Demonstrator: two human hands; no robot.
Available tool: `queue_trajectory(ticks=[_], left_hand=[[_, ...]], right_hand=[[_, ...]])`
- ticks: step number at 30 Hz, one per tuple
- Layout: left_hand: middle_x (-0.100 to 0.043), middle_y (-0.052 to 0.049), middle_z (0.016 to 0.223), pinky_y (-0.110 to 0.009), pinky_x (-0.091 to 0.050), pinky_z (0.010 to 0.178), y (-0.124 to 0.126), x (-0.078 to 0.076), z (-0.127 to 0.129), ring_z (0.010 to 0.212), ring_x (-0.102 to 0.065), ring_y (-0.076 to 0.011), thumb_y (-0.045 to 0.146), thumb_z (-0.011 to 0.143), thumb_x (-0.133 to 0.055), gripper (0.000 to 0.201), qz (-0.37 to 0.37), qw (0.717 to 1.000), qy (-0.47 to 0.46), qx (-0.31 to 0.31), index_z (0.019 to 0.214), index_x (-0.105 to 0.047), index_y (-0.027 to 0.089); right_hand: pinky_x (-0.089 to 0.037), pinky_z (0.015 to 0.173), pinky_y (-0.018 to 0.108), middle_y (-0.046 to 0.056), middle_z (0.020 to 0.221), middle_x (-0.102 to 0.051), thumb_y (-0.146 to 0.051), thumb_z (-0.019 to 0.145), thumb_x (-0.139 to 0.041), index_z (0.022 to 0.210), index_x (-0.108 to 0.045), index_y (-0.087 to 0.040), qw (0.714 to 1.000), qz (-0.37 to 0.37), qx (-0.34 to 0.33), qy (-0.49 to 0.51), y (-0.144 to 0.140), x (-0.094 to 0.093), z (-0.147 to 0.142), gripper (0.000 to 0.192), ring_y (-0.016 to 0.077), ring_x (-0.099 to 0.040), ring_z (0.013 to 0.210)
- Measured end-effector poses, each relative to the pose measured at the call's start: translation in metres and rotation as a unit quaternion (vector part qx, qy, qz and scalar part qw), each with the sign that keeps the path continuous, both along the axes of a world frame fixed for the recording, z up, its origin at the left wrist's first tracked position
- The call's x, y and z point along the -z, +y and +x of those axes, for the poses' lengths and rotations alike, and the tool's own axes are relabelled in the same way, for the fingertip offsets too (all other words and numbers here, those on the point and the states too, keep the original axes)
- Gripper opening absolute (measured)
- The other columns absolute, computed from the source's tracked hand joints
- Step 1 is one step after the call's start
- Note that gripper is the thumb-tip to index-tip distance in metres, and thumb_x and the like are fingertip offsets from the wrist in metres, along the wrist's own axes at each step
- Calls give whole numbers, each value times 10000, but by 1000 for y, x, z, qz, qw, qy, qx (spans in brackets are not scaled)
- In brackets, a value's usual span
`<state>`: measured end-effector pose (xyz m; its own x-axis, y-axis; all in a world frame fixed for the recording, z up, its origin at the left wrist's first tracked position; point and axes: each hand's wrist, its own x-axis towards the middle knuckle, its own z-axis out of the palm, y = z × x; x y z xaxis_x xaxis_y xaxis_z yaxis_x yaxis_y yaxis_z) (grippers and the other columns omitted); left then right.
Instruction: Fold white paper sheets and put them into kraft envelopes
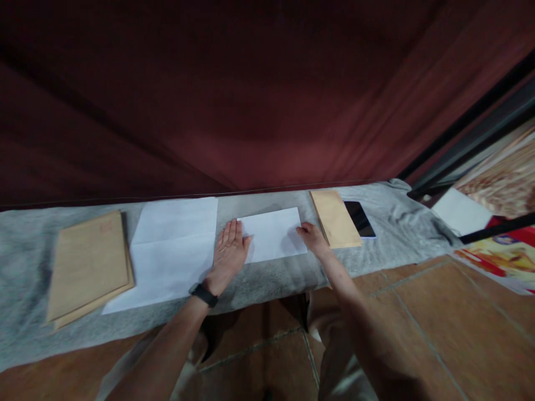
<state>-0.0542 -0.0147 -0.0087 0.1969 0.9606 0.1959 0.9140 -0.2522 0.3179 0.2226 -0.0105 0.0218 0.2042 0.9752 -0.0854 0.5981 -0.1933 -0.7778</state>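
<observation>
Folded paper [273,234] between hands: left hand [228,250] flat on left edge, right hand [311,238] pressing right edge.

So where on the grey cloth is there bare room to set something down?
Bare grey cloth runs along the near edge below the left hand and folded white sheet. More lies right of the phone, though wrinkled. The far left corner is bare too. The middle is crowded: brown envelopes, large white sheet, right hand, envelope stack.

Bare forearms without sleeves, black band [203,294] on the left wrist, light-coloured trousers [338,356] at the legs
</observation>
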Motion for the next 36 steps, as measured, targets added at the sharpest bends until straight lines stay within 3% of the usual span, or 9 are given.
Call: queue_trajectory(ticks=[4,8,12,14,18,20,26,32,36], left_hand=[[-374,-248,1615,-549,-261,1253,6,-11,-3,1536,-302,-349,479,1026,-364,685,-8,996,-91,-2,1543,-382,30],[-321,-199,1657,-512,-265,1265,4,-27,-1,1557,-262,-306,492,1004,-436,677,10,981,-192,24,1556,-375,104],[-449,-157,1596,-508,-318,1240,1,-37,5,1491,-405,-305,513,962,-535,629,-69,938,-339,12,1498,-475,189],[-592,-179,1461,-527,-435,1153,1,-42,6,1360,-565,-319,582,965,-503,642,-179,862,-473,-30,1472,-497,188],[-742,-191,1185,-539,-564,979,3,-60,3,1111,-717,-336,701,957,-414,729,-358,612,-704,-37,1396,-547,134],[-760,-174,1146,-530,-578,955,3,-70,0,1094,-720,-348,712,938,-448,716,-362,553,-750,-24,1330,-604,133],[-789,-166,969,-513,-629,798,4,-77,-7,936,-751,-378,463,818,-673,495,-397,618,-677,-50,1130,-722,82],[-789,-158,927,-458,-630,772,12,-46,-9,873,-758,-331,262,692,-742,438,-375,636,-668,-94,1086,-705,75],[-782,-130,960,-440,-622,789,13,-29,-4,880,-745,-307,259,660,-759,492,-300,688,-650,-120,1114,-681,88]], right_hand=[[-388,616,255,-43,635,-521,-390,880,-521,762,-580,-209,988,133,58,48,-1,-11,2,225,148,-495,636],[-480,710,281,14,789,-643,-457,978,-477,949,-653,-189,940,318,109,56,-8,-30,-1,322,177,-587,762],[-542,858,344,63,970,-708,-385,1037,-469,1053,-693,-221,909,415,40,-29,-23,-42,-13,278,206,-667,945],[-558,887,354,68,1017,-726,-308,1046,-478,1104,-713,-245,895,438,-32,-76,-33,-43,-22,250,203,-688,981],[-568,935,338,57,1110,-749,-185,1023,-543,1207,-716,-280,838,497,-171,-148,-51,-42,-36,270,185,-695,1063],[-555,991,346,58,1154,-748,-155,1015,-556,1252,-702,-277,811,505,-236,-177,-59,-42,-41,304,181,-681,1113],[-500,1104,371,59,1244,-733,-151,1022,-539,1326,-674,-287,794,409,-375,-250,-75,-37,-56,359,176,-664,1157],[-491,1116,382,63,1287,-725,-141,994,-576,1292,-694,-262,799,343,-416,-268,-77,-26,-67,342,184,-672,1145],[-543,1029,359,57,1296,-724,-150,983,-605,1243,-704,-240,787,290,-451,-305,-79,-16,-70,292,200,-689,1119]])
